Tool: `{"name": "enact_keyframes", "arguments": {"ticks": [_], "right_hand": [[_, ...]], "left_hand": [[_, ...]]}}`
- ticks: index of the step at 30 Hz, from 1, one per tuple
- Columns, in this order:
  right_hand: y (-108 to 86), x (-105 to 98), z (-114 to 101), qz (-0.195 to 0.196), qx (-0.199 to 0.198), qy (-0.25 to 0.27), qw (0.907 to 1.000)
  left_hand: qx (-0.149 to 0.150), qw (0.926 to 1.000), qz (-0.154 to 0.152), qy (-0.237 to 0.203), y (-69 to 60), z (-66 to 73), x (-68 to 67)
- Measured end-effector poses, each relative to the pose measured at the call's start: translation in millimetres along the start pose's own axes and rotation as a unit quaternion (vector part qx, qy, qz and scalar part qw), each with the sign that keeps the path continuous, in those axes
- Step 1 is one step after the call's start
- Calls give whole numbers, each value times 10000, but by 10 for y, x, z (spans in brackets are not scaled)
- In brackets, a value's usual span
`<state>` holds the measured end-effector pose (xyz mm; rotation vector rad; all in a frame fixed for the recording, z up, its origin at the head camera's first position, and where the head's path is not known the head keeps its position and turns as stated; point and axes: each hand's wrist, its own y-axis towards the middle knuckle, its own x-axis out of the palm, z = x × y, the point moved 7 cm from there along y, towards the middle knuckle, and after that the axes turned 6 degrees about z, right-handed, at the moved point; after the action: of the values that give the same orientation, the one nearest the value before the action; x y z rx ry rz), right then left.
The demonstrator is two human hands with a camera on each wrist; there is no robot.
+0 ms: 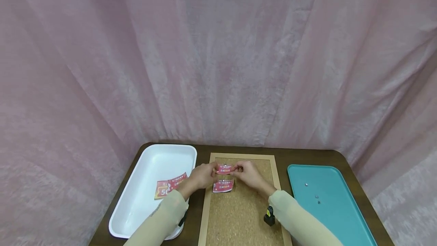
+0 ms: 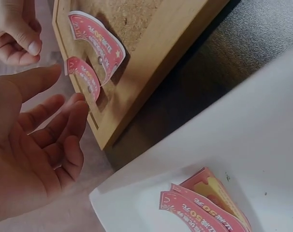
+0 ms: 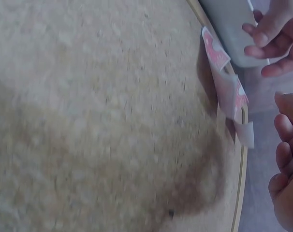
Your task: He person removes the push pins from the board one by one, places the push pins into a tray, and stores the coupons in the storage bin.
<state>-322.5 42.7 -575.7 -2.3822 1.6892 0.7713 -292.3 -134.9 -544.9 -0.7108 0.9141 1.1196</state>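
The left hand (image 1: 204,175) and right hand (image 1: 248,172) are at the two ends of the upper coupon (image 1: 224,168), a pink slip fixed near the top of a wood-framed corkboard (image 1: 239,208). In the left hand's grip, thumb and fingertips stand apart, the fingers loosely bent and nothing between them. The right hand's grip is loosely curled and likewise holds nothing; its fingers are just beside the slip. The wrist views show a small pin through the middle of the upper coupon, its ends curling off the cork. The lower coupon (image 1: 223,186), printed alike, is just below it, also pinned and bowed.

The corkboard lies on a dark brown tabletop (image 1: 283,159). To its left is a white tray (image 1: 134,196), where more coupons (image 1: 162,190) lie overlapping. To its right is a teal tray (image 1: 329,181) with a few small pins (image 1: 306,184) spread on it. A pink curtain (image 1: 218,60) hangs behind the tabletop.
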Motion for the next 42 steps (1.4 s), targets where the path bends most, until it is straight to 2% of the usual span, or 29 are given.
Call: {"name": "enact_keyframes", "arguments": {"ticks": [8,16,25,38,42], "right_hand": [[93,129,-45,-77,-136,-190,9997],[94,291,-59,-101,-187,-333,9992],[111,350,-84,17,-433,-873,9952],[144,434,-11,-129,-403,-940,9947],[139,465,-6,-203,-527,-1022,9932]], "left_hand": [[1,9999,40,124,17,-7,9],[-292,9983,-394,320,25,-52,88],[-326,9977,-429,415,29,-53,106],[-396,9975,-380,448,-14,-110,126],[-403,9975,-374,452,-10,-115,149]]}}
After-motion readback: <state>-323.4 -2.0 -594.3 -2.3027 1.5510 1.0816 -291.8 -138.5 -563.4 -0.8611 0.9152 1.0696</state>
